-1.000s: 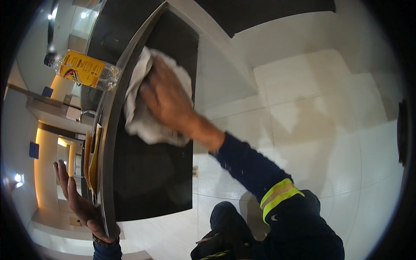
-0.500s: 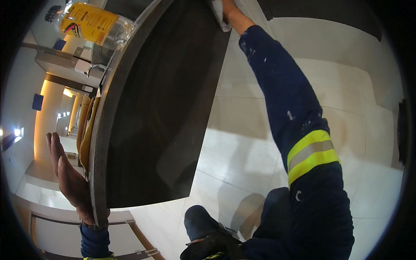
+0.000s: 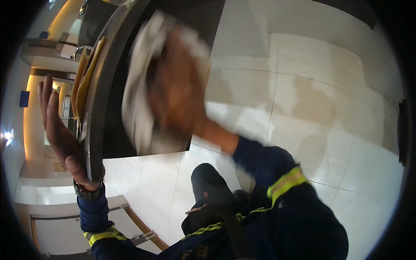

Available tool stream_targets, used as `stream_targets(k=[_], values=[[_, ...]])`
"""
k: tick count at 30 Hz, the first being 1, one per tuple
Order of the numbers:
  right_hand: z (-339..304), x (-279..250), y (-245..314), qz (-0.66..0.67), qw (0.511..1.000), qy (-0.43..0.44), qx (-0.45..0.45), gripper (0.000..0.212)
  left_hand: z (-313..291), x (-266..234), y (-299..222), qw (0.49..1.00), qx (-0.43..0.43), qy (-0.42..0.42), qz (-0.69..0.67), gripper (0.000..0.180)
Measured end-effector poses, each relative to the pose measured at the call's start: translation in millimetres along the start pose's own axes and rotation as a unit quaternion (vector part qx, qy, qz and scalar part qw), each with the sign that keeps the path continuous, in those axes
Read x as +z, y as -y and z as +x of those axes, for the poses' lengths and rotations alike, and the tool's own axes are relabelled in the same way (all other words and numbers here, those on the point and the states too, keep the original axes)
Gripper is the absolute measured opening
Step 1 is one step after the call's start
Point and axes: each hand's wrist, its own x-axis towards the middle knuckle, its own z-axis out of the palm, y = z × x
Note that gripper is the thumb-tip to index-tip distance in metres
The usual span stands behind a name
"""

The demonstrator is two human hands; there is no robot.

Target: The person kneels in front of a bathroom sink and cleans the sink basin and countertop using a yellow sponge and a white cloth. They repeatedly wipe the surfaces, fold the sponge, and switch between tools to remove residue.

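Observation:
My right hand [image 3: 180,86], smeared by motion, presses a whitish cloth [image 3: 138,99] against the dark front panel [image 3: 116,134] of a counter, near the panel's lower end in view. Part of the cloth sticks out on both sides of the hand. At the near corner of the counter, my left hand [image 3: 63,134] rests its palm and thumb side along the grey edge [image 3: 99,108], fingers stretched out and holding nothing. A dark watch [image 3: 88,190] is on that wrist. Beside the left fingers, flat yellow-brown pieces [image 3: 89,80] lie on the countertop; I cannot make out their material.
A tap [image 3: 81,50] stands by a dark basin [image 3: 94,26] on the counter, with a mirror beyond. Pale floor tiles [image 3: 307,108] spread to the right, and my knee [image 3: 208,182] shows below the panel. A wood-framed white door [image 3: 60,234] appears at the lower left.
My right hand has swept the cloth from the panel's far top end back toward me. My left hand stays at the corner. The view has shifted, and the yellow-labelled bottle has left it.

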Motion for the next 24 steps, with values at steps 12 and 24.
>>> stream_targets(k=[12, 24], values=[[-63.0, -29.9, 97.8, 0.028, 0.995, 0.095, 0.01, 0.058, -0.9, -6.1, -22.0, 0.998, -0.021, -0.059, -0.018, 0.073], [95.4, -91.8, 190.4, -0.013, 0.995, -0.076, -0.059, 0.025, 4.1, 7.6, -12.2, 0.939, 0.037, -0.241, -0.243, 0.095]])
